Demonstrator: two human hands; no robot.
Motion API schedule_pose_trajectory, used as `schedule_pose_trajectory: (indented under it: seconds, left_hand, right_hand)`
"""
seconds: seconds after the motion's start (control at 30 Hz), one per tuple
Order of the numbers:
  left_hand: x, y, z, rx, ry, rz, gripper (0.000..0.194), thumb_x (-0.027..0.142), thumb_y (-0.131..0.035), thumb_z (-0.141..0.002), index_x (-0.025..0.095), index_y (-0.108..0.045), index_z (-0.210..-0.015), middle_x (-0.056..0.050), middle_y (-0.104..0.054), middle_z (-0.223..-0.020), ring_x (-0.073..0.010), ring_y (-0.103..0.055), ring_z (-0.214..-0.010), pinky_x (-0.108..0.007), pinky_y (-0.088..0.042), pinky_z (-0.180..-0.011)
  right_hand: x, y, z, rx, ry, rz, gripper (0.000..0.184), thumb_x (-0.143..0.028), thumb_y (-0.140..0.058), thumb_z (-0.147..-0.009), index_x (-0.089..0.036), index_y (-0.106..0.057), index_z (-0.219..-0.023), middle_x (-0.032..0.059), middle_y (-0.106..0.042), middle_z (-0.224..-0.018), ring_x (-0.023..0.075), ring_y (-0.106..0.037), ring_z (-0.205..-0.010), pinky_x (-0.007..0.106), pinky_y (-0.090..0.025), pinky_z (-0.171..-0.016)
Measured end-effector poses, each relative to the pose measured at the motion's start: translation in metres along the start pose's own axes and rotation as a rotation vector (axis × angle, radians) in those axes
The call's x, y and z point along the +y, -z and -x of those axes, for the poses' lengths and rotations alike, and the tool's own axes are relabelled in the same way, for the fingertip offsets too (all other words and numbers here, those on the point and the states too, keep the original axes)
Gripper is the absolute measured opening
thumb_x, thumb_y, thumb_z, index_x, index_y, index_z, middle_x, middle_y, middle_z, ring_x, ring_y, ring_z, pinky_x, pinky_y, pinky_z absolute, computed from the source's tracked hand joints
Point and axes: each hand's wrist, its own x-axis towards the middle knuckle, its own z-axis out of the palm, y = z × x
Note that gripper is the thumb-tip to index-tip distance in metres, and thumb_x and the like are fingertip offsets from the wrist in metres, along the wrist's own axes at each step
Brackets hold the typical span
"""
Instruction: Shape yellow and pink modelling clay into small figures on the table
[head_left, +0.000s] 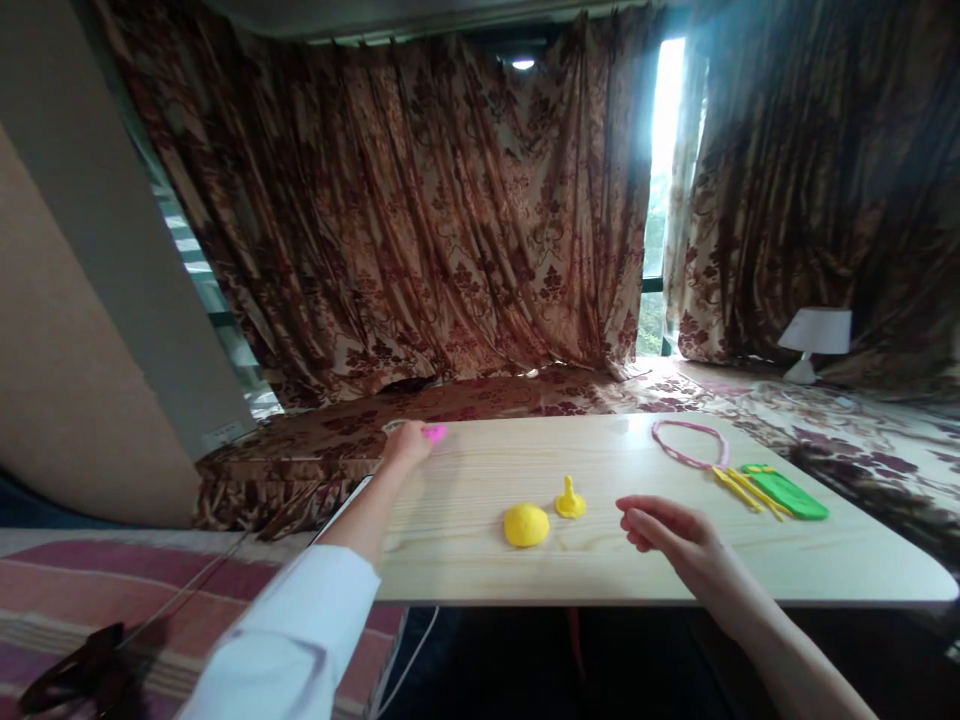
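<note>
While the left hand (405, 445) is at the far left corner of the table (465, 578), a bright pink piece (435, 433) shows at its fingertips; blur hides whether they are clamped on it. The right hand (675, 535), fingers together and loosely curled, is beside a yellow peg (569, 500) with a flat round base, near a smooth yellow dome (526, 525). Farther right lie a pink ring (691, 463), slim yellow sticks (737, 489) and a round-cornered green slab (795, 497). The tabletop is pale, grained wood; beyond hang folded, floral curtains (510, 220), with a white lamp (817, 330) at right.
</note>
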Motion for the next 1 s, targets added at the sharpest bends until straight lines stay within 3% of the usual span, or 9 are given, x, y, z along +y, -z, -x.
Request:
schedule_pose_trajectory:
  seconds: [0.07, 0.13, 0.27, 0.3, 0.37, 0.5, 0.6, 0.77, 1.0]
  left_hand:
    - [0.012, 0.01, 0.029, -0.048, -0.059, 0.219, 0.033, 0.037, -0.054, -0.085, 0.014, -0.06, -0.107, -0.005, -0.062, -0.11, -0.025, -0.058, -0.101, -0.036, -0.049, -0.084]
    - [0.026, 0.014, 0.071, -0.122, -0.123, 0.426, 0.032, 0.033, -0.053, -0.084, 0.016, -0.061, -0.109, -0.005, -0.065, -0.11, -0.0223, -0.059, -0.104, -0.029, -0.047, -0.087]
    - [0.05, 0.009, 0.164, -0.374, -0.179, 0.738, 0.034, 0.034, -0.054, -0.082, 0.016, -0.063, -0.11, -0.008, -0.069, -0.106, -0.02, -0.065, -0.091, -0.029, -0.05, -0.08]
    - [0.054, 0.008, 0.181, -0.495, -0.129, 0.929, 0.034, 0.033, -0.057, -0.081, 0.015, -0.063, -0.109, -0.01, -0.068, -0.108, -0.0206, -0.063, -0.094, -0.03, -0.049, -0.083]
    - [0.059, 0.008, 0.201, -0.622, -0.059, 1.137, 0.029, 0.029, -0.059, -0.08, 0.015, -0.065, -0.106, -0.009, -0.067, -0.106, -0.0177, -0.061, -0.092, -0.028, -0.047, -0.084]
    - [0.067, 0.011, 0.202, -0.774, -0.009, 1.282, 0.025, 0.022, -0.055, -0.08, 0.015, -0.065, -0.102, -0.007, -0.066, -0.096, -0.0153, -0.06, -0.08, -0.029, -0.048, -0.078]
    - [0.076, 0.015, 0.197, -0.834, -0.053, 1.262, 0.034, 0.032, -0.047, -0.085, 0.018, -0.061, -0.113, -0.01, -0.064, -0.101, -0.0179, -0.06, -0.076, -0.03, -0.049, -0.066]
    - [0.091, 0.012, 0.195, -0.723, -0.184, 1.011, 0.04, 0.042, -0.06, -0.078, 0.02, -0.063, -0.111, -0.006, -0.065, -0.088, -0.0143, -0.057, -0.067, -0.022, -0.044, -0.053]
    - [0.094, 0.004, 0.19, -0.69, -0.236, 0.93, 0.038, 0.045, -0.055, -0.082, 0.019, -0.065, -0.107, -0.005, -0.065, -0.082, -0.0119, -0.053, -0.063, -0.021, -0.041, -0.051]
  right_hand:
    - [-0.01, -0.011, 0.0, -0.006, 0.073, -0.013, 0.033, -0.042, -0.061, -0.078, -0.016, -0.067, -0.097, 0.0068, -0.069, -0.081, 0.0179, -0.062, -0.074, 0.03, -0.051, -0.067]
    - [-0.02, -0.023, 0.002, 0.0, 0.212, -0.014, 0.028, -0.037, -0.06, -0.081, -0.018, -0.065, -0.1, 0.0065, -0.067, -0.089, 0.0178, -0.062, -0.08, 0.029, -0.051, -0.071]
    - [-0.04, -0.034, 0.012, -0.019, 0.49, 0.135, 0.027, -0.026, -0.056, -0.085, -0.023, -0.063, -0.11, 0.006, -0.062, -0.1, 0.0161, -0.06, -0.082, 0.03, -0.05, -0.073]
    - [-0.044, -0.033, 0.015, -0.031, 0.518, 0.186, 0.027, -0.025, -0.055, -0.085, -0.024, -0.063, -0.111, 0.0058, -0.061, -0.099, 0.0159, -0.059, -0.081, 0.03, -0.05, -0.073]
    - [-0.048, -0.027, 0.022, -0.045, 0.532, 0.266, 0.026, -0.025, -0.055, -0.086, -0.025, -0.064, -0.11, 0.0055, -0.06, -0.094, 0.0165, -0.058, -0.08, 0.032, -0.05, -0.074]
    - [-0.049, -0.015, 0.029, -0.08, 0.519, 0.294, 0.029, -0.024, -0.058, -0.084, -0.025, -0.063, -0.113, 0.0049, -0.06, -0.091, 0.0163, -0.058, -0.078, 0.031, -0.05, -0.072]
    - [-0.048, -0.016, 0.029, -0.077, 0.521, 0.272, 0.023, -0.023, -0.058, -0.085, -0.022, -0.066, -0.106, 0.0039, -0.06, -0.086, 0.0151, -0.058, -0.075, 0.028, -0.05, -0.069]
    - [-0.054, -0.024, 0.029, -0.122, 0.526, 0.317, 0.017, -0.022, -0.059, -0.084, -0.022, -0.068, -0.098, 0.0025, -0.061, -0.084, 0.0146, -0.059, -0.076, 0.026, -0.048, -0.068]
    - [-0.059, -0.021, 0.026, -0.114, 0.547, 0.377, 0.012, -0.021, -0.057, -0.084, -0.02, -0.068, -0.09, 0.0029, -0.063, -0.082, 0.0148, -0.06, -0.074, 0.025, -0.047, -0.067]
